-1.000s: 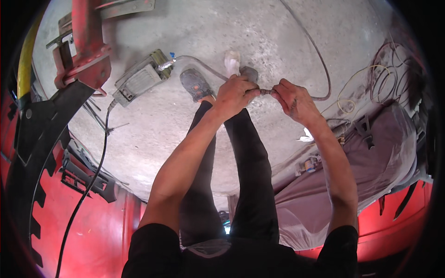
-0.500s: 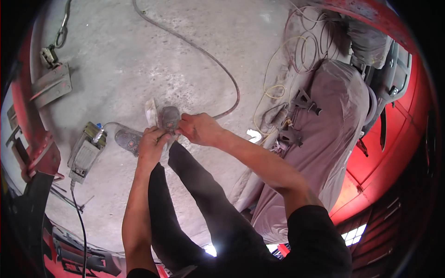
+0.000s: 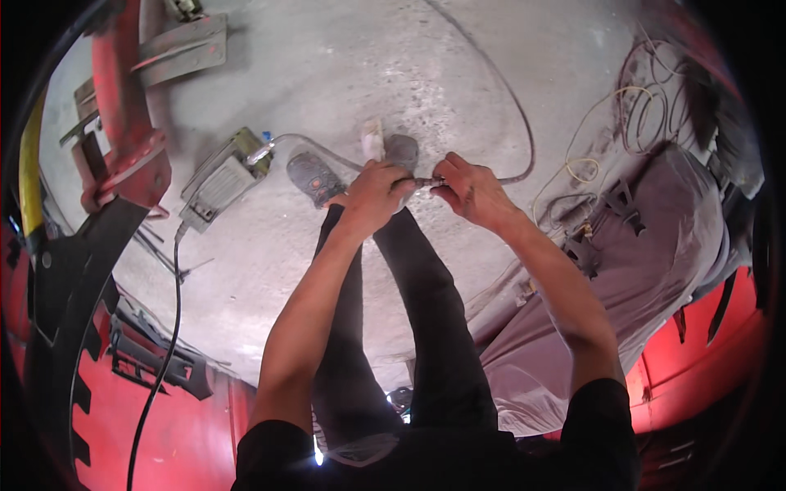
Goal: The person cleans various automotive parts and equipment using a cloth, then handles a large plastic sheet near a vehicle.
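Left hand [image 3: 377,193] and right hand [image 3: 475,193] pinch opposite ends of the hose coupling [image 3: 426,182], held over the floor [image 3: 278,270] near the shoes [image 3: 314,177], likely so each side can be steadied separately.

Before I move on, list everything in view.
Coupling: one, dark, between hands
Hoses: two, grey, flanking coupling
Pedal: one, grey, floor, left
Cable: one, black, left
Post: one, red, upper left
Toothed part: one, black, left
Sheet: one, mauve, right
Brackets: two, dark, by sheet
Cords: several, yellow, dark, upper right
Unclear item: one, white, by right shoe
Panels: several, red, both sides
Floor: one, grey, below
Shoes: two, grey, floor
Left hand, right hand: one each, bare, coupling's ends
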Tool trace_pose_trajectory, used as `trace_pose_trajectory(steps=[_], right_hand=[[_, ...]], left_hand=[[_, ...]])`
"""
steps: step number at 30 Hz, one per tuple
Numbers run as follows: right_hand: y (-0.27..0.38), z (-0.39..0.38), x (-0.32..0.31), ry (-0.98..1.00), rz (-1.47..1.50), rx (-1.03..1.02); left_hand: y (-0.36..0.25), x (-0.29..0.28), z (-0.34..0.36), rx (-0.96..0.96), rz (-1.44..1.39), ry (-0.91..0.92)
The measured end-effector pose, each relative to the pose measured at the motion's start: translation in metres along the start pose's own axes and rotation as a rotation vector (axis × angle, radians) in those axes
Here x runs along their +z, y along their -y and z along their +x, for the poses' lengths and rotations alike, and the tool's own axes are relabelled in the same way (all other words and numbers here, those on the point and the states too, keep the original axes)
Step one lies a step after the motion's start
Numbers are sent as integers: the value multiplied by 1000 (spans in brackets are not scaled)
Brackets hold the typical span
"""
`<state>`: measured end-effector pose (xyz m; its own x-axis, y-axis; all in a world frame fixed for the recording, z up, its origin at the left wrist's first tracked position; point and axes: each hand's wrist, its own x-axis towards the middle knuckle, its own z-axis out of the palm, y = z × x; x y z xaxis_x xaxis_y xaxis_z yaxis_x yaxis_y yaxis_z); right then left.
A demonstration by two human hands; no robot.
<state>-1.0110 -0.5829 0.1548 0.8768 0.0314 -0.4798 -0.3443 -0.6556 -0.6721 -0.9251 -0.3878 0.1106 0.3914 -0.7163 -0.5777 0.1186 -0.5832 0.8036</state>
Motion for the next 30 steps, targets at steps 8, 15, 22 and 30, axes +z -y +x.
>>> trace_pose_trajectory(steps=[8,15,22,30], right_hand=[[-7,2,10,162,-61,93],[7,4,0,21,-14,60],[13,9,3,154,47,147],[20,18,1,-51,-71,133]], left_hand=[[0,0,-2,18,-51,71],[-9,-10,0,30,29,49],[-7,1,-7,100,116,-52],[-14,-6,-1,133,78,-104]])
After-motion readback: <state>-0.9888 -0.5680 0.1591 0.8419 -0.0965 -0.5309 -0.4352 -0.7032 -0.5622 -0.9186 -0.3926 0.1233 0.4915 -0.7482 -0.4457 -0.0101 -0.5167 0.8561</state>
